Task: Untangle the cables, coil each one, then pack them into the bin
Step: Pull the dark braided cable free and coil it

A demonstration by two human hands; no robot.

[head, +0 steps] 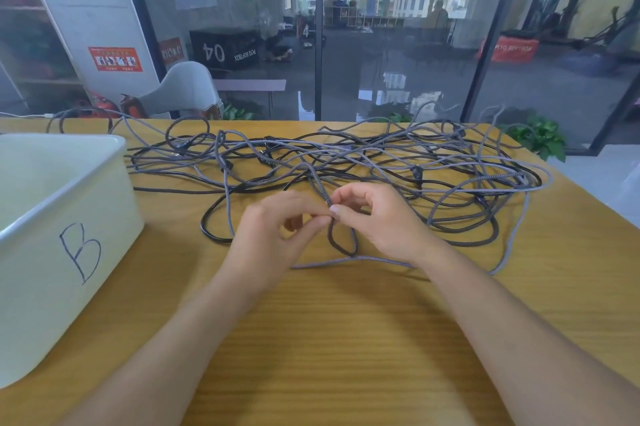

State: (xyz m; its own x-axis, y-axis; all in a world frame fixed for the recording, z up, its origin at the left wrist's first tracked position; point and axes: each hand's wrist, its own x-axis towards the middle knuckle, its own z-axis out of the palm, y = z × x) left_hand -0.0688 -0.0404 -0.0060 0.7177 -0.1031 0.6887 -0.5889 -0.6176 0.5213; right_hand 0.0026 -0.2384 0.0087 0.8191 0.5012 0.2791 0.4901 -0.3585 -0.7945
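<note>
A tangle of grey braided and black cables (pixel 346 162) spreads over the far half of the wooden table (pixel 346 339). My left hand (pixel 273 235) and my right hand (pixel 377 217) meet at the near edge of the tangle. Both pinch the same dark braided cable (pixel 341 242) where their fingertips touch; a small loop of it hangs below them onto the table. A white plastic bin (pixel 62 252) marked "B" stands at the left, with nothing visible inside.
A glass wall runs behind the table's far edge. A grey chair (pixel 183 89) stands beyond the far left corner, and a green plant (pixel 540 138) sits past the far right corner. Bare wood lies between me and the cables.
</note>
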